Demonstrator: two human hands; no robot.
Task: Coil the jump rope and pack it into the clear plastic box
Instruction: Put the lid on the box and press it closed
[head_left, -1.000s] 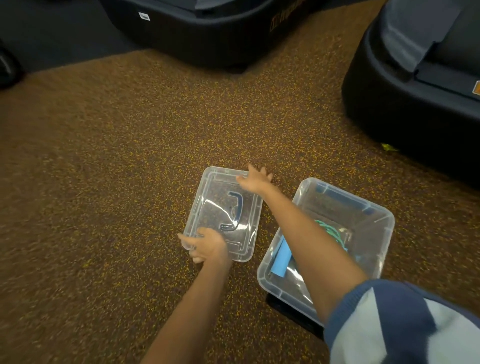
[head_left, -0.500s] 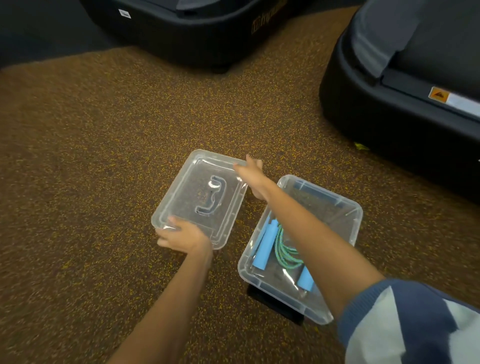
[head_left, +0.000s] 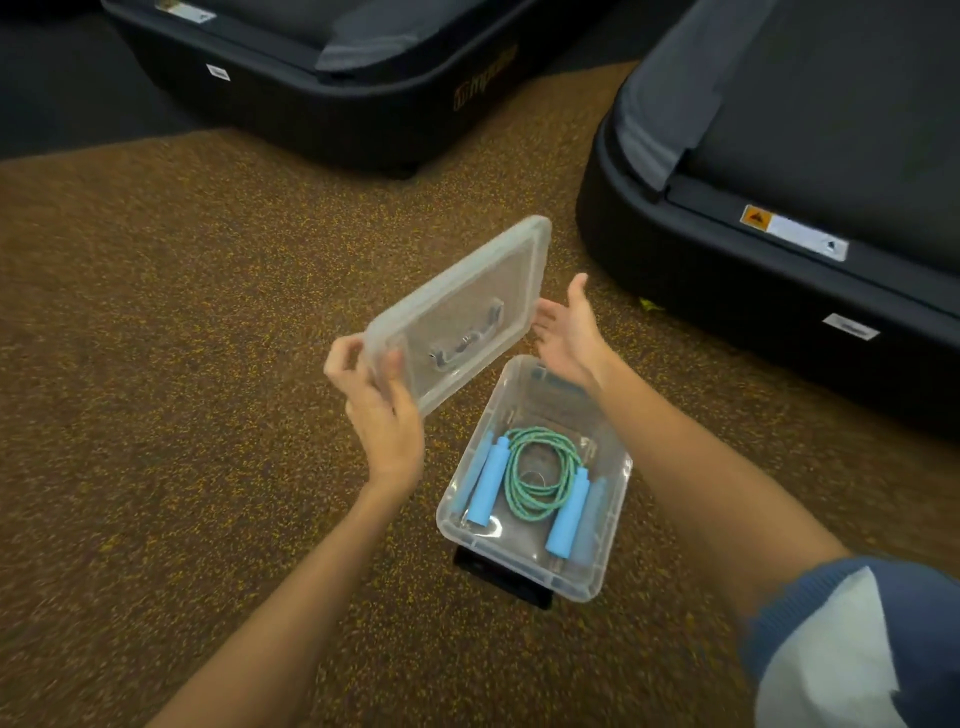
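My left hand (head_left: 382, 410) pinches the lid's (head_left: 460, 317) near corner, holding it tilted in the air just left of the box (head_left: 613, 519). My right hand (head_left: 569, 327) is open, empty, at the lid's far edge. The coiled rope (head_left: 537, 475) lies in the box, whose long axis runs away from me; the lid's lies skewed across it.

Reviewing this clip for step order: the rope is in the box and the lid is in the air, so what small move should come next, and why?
Probably bring the lid over the clear plastic box and lower it on. The jump rope already lies coiled inside, the left hand pinches the tilted lid's near corner, and the open right hand is at its far edge, ready to steady it.
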